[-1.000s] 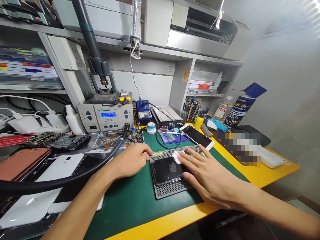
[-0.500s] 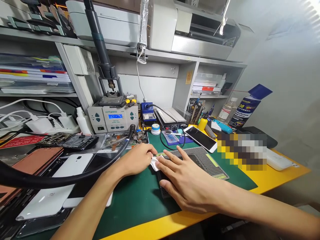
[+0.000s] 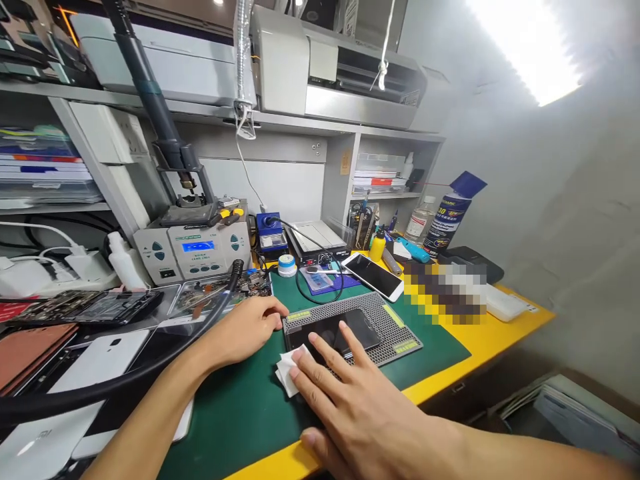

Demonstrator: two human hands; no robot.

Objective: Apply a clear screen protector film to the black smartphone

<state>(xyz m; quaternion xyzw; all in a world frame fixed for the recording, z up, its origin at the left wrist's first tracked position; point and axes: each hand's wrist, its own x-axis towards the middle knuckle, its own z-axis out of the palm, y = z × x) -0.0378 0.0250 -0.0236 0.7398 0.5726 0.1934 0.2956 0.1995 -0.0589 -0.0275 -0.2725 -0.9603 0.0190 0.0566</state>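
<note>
A black phone (image 3: 327,331) lies screen up on a grey perforated mat (image 3: 387,325) with yellow-green labels. My right hand (image 3: 345,400) reaches across the phone's near side, fingers extended and partly spread. Under its fingertips is a folded white wipe (image 3: 287,375), at the phone's near left corner and overhanging the green work mat (image 3: 225,413). My left hand (image 3: 250,330) is curled at the perforated mat's far left corner, its bent fingertips against the edge. The palm side of both hands is hidden.
A black hose (image 3: 150,367) arches over several phones at left. Behind stand a rework station (image 3: 200,247), a soldering iron holder (image 3: 271,233) and a small white jar (image 3: 287,265). A white phone (image 3: 375,275), yellow bottle (image 3: 377,247) and spray can (image 3: 450,217) stand or lie at right.
My right hand has drawn back towards me with the wipe, baring more of the phone's screen. My left hand stays by the perforated mat's corner. The camera view has shifted right.
</note>
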